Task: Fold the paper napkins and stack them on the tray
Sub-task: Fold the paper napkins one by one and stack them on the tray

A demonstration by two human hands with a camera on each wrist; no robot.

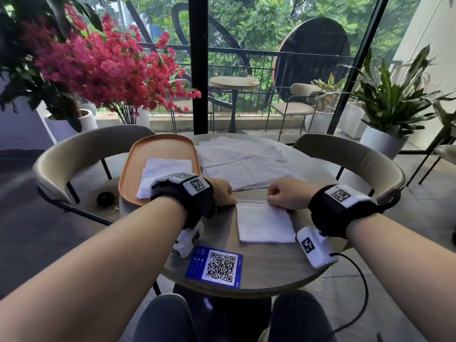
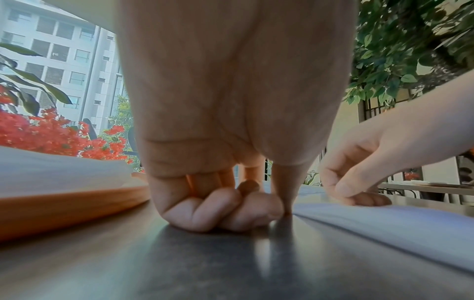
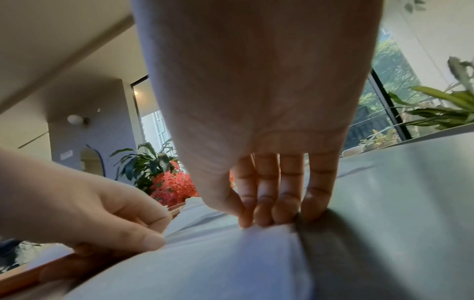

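Observation:
A folded white napkin (image 1: 264,223) lies on the round table (image 1: 271,272) in front of me. My left hand (image 1: 223,196) has its fingers curled and pinches the napkin's far left corner, with the thumb tip at the edge (image 2: 256,209). At the far right corner, my right hand (image 1: 281,196) pinches the napkin's (image 3: 218,263) folded edge between thumb and fingers (image 3: 259,219). The orange tray (image 1: 158,144) stands at the left and holds a small stack of folded napkins (image 1: 165,169). A pile of unfolded napkins (image 1: 244,161) lies behind my hands.
A blue card with a QR code (image 1: 217,266) lies near the table's front edge. Curved chairs stand at the left (image 1: 86,149) and the right (image 1: 357,156). A small black object (image 1: 105,198) sits on the left chair's seat. Potted plants and a glass wall stand beyond.

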